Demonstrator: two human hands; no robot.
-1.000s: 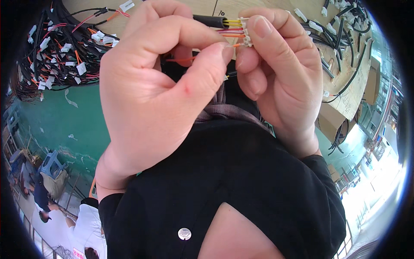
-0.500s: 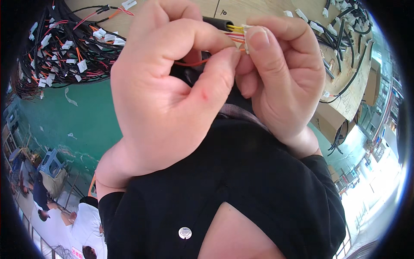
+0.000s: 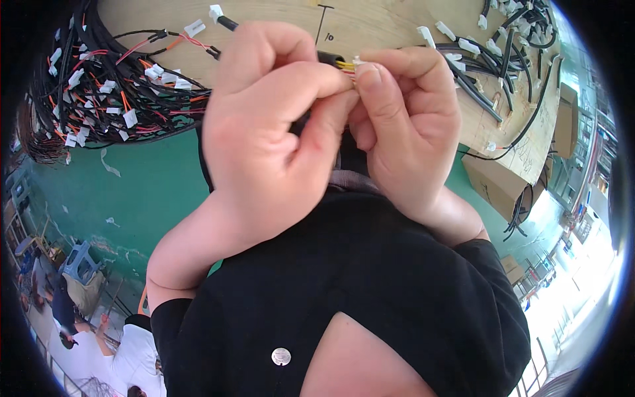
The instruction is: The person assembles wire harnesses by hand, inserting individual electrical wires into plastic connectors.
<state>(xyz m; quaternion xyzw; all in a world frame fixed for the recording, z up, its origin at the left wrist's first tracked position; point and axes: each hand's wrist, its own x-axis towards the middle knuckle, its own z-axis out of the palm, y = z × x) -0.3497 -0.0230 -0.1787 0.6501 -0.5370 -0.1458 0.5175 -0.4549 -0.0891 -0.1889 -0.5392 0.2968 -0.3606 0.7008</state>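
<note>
Between the thumb and fingers of my right hand (image 3: 411,126) is a small white connector (image 3: 358,61), mostly covered by the thumb. Yellow and red wires (image 3: 346,66) run into it from a black sleeve (image 3: 329,57) behind my fingers. My left hand (image 3: 264,139) is closed in a pinch right beside the connector, its fingertips on a thin wire that they almost wholly hide. The two hands nearly touch at the fingertips, raised in front of the wooden table (image 3: 377,23).
A thick heap of black, red and orange wire harnesses (image 3: 99,92) with white connectors lies at the left. More black cables (image 3: 476,73) lie on the right of the table. A cardboard box (image 3: 493,182) stands below its right edge. Other people (image 3: 135,354) are at the lower left.
Both hands have shifted a little down, the right one also leftward, with the connector. The orange wire seen by the left fingers before is now hidden. More of the table shows.
</note>
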